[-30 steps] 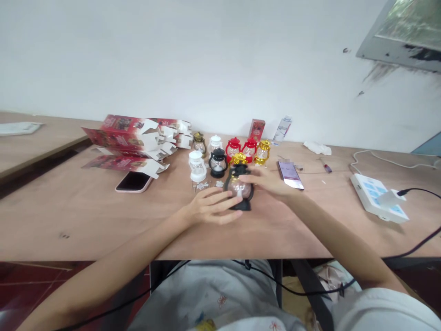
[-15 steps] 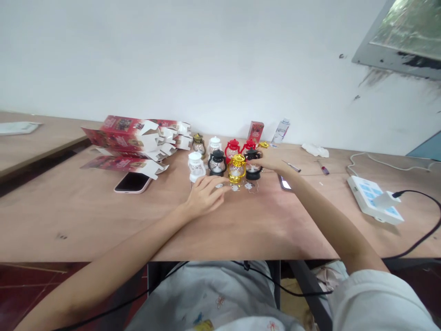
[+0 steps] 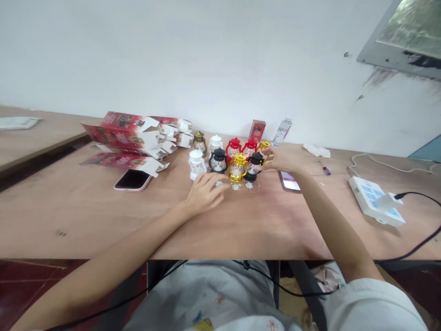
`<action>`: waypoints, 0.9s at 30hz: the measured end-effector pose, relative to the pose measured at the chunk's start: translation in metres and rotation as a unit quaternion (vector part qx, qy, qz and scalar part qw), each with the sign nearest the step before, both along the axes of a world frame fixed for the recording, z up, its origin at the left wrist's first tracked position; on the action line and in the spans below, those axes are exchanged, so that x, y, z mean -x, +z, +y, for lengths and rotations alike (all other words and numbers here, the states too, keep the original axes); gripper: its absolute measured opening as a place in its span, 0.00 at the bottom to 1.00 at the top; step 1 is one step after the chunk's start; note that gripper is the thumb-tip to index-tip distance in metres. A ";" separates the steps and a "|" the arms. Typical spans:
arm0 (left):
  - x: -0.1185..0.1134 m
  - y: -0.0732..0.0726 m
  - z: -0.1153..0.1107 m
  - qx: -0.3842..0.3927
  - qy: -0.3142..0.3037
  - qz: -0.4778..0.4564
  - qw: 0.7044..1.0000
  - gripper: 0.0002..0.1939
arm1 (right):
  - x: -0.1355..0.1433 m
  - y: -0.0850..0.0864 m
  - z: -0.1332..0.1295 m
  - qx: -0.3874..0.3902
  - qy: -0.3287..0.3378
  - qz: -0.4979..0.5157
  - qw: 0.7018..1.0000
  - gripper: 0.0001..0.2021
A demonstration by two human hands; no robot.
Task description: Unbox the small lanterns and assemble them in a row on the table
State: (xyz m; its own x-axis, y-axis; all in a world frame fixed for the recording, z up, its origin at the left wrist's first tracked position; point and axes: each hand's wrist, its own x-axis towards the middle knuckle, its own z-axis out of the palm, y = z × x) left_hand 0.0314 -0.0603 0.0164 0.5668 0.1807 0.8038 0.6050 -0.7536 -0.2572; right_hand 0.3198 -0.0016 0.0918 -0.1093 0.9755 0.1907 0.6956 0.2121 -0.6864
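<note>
Several small lanterns stand in two rows. In front are a white lantern (image 3: pixel 197 165), a black lantern (image 3: pixel 218 161), a gold lantern (image 3: pixel 237 168) and another black lantern (image 3: pixel 254 167). Behind them are a bronze lantern (image 3: pixel 199 142), a white one (image 3: pixel 216 143) and two red ones (image 3: pixel 234 149). My left hand (image 3: pixel 206 193) rests before the front row with fingers apart, holding nothing. My right hand (image 3: pixel 277 160) is beside the right-hand black lantern, fingers spread, near a gold piece (image 3: pixel 264 145). Small whitish pieces (image 3: pixel 235 186) lie before the front row.
Unfolded red boxes (image 3: pixel 127 138) and a phone (image 3: pixel 132 179) are at the left. Behind stand a red box (image 3: pixel 257 130) and a bottle (image 3: pixel 283 130). At the right are another phone (image 3: pixel 290 180), a tissue (image 3: pixel 316 150), a screwdriver (image 3: pixel 325 168) and a power strip (image 3: pixel 372 198).
My right hand has moved right, off the black lantern, and its fingers have opened. More of the right-hand phone shows, its screen lit. My left hand has stayed nearly still.
</note>
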 end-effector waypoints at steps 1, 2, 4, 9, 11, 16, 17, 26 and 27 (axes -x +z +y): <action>0.000 0.000 0.000 0.002 0.000 0.001 1.000 0.10 | -0.004 0.006 0.000 0.001 -0.002 -0.001 1.000 0.30; 0.000 0.000 0.000 0.005 0.000 0.001 1.000 0.10 | -0.007 0.012 0.002 -0.002 -0.010 0.000 1.000 0.30; -0.001 -0.001 0.000 0.010 -0.003 0.004 1.000 0.10 | -0.011 0.023 0.014 -0.043 -0.042 0.006 0.998 0.25; -0.003 -0.002 0.000 0.019 -0.016 0.013 1.000 0.09 | -0.014 0.034 0.084 -0.181 -0.147 -0.127 0.964 0.21; -0.002 -0.002 0.000 0.016 -0.018 0.017 1.000 0.09 | -0.012 0.033 0.116 -0.158 -0.141 -0.186 0.959 0.28; 0.001 0.001 -0.002 -0.001 -0.015 0.023 1.000 0.10 | -0.004 0.026 0.172 -0.085 -0.132 -0.257 0.953 0.43; 0.001 0.002 -0.002 -0.002 -0.014 0.023 1.000 0.09 | -0.003 0.024 0.178 -0.062 -0.135 -0.266 0.953 0.44; 0.000 0.005 -0.005 -0.014 -0.024 0.032 0.999 0.09 | 0.009 0.005 0.176 -0.065 -0.176 -0.381 0.906 0.38; 0.000 0.005 -0.005 -0.014 -0.025 0.031 0.999 0.09 | 0.009 0.006 0.173 -0.074 -0.183 -0.386 0.901 0.34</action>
